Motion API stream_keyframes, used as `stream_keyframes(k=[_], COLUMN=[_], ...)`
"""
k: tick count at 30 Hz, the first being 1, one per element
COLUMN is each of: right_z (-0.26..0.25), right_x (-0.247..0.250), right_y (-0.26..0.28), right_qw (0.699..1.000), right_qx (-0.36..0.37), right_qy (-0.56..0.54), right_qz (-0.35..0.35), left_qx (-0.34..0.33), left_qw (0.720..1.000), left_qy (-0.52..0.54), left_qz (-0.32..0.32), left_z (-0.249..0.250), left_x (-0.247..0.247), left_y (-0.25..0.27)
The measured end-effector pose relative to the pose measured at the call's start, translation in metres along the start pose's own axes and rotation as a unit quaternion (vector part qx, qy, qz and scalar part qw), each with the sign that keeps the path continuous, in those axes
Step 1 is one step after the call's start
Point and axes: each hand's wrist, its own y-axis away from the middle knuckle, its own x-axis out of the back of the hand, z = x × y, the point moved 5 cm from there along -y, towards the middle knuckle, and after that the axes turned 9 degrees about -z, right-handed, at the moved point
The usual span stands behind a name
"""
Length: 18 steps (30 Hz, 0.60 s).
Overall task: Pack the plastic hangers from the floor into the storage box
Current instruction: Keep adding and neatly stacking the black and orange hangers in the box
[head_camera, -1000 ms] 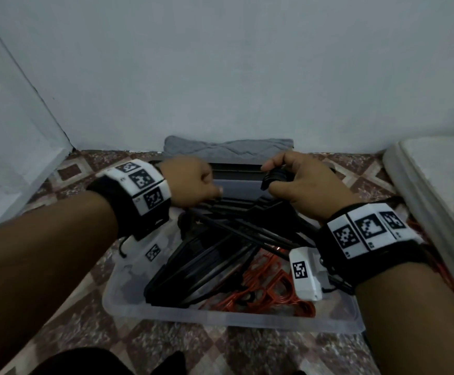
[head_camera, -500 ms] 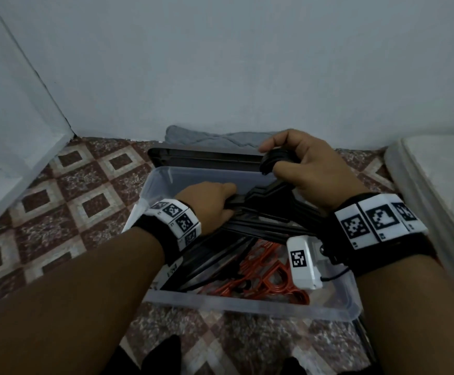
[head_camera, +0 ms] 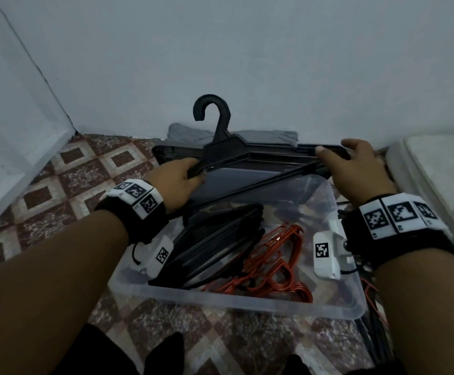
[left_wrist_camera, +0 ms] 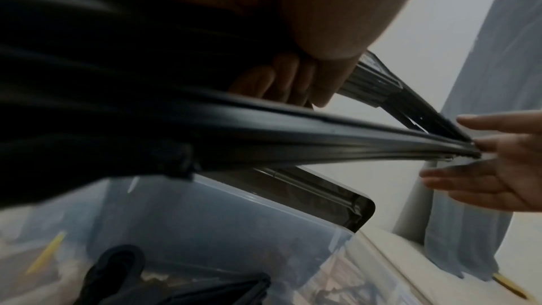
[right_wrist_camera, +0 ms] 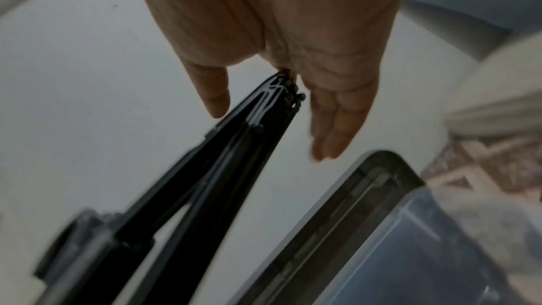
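Observation:
A bundle of black plastic hangers [head_camera: 228, 152] hangs over the far side of the clear storage box [head_camera: 247, 304], hook pointing up. My left hand [head_camera: 190, 174] grips the bundle's left arm, fingers curled round it [left_wrist_camera: 278, 78]. My right hand [head_camera: 336, 155] has straight fingers and presses its palm against the bundle's right tip [right_wrist_camera: 281, 87]. Inside the box lie a stack of black hangers [head_camera: 215, 239] and several orange hangers [head_camera: 274, 261].
A dark lid [head_camera: 274, 150] and grey cloth [head_camera: 263, 135] sit against the wall behind the box. A white mattress [head_camera: 436, 171] borders the right side. More hangers [head_camera: 371, 296] lie on the tiled floor [head_camera: 58, 190] right of the box.
The black bundle came up out of the box and turned hook-up. My right hand let go of the hooks and slid to the right tip; my left hand took the left arm.

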Motion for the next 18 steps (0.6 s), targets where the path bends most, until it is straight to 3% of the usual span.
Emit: stream_keyframes(k=[3,5,11,18], right_z=[0.004,0.005,0.030,0.082], right_x=[-0.016,-0.020,-0.042,-0.098], right_y=[-0.002,-0.005,-0.016,-0.029], right_qw=[0.968,0.947,0.941,0.950], right_qx=[-0.043,-0.047,-0.082,-0.161], right_qy=[-0.243,-0.316,-0.328,-0.251], right_qz=[-0.034,-0.018,-0.017,-0.089], left_qx=[0.002,0.007,0.038,0.102], left_qw=[0.998,0.996,0.995,0.969], left_qy=[0.052,0.070,-0.019,-0.129], left_qz=[-0.023,-0.048,-0.085,-0.182], left_z=[0.001,0.001,-0.011,-0.049], left_x=[-0.007,-0.013,-0.033,-0.078], left_y=[0.001,0.002,-0.002,-0.020])
